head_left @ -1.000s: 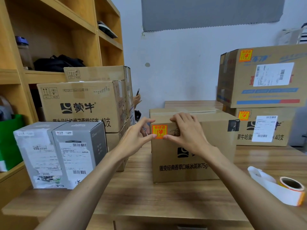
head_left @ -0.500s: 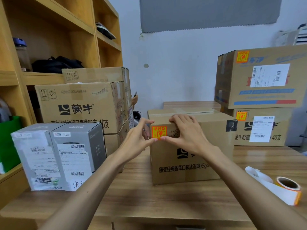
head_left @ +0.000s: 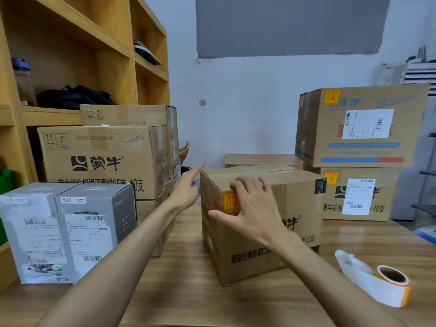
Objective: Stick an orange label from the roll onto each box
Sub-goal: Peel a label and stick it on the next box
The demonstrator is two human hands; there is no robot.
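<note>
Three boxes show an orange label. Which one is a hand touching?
The central box, standing alone: the right hand partly covers its orange label.

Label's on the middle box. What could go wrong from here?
The orange label sits near a corner of the middle box, and the right hand covers part of it, so an unpressed edge might lift. The label roll lies beside the right forearm with its liner trailing; a sweep could knock it. The grey boxes show no orange label and could be skipped.
</note>
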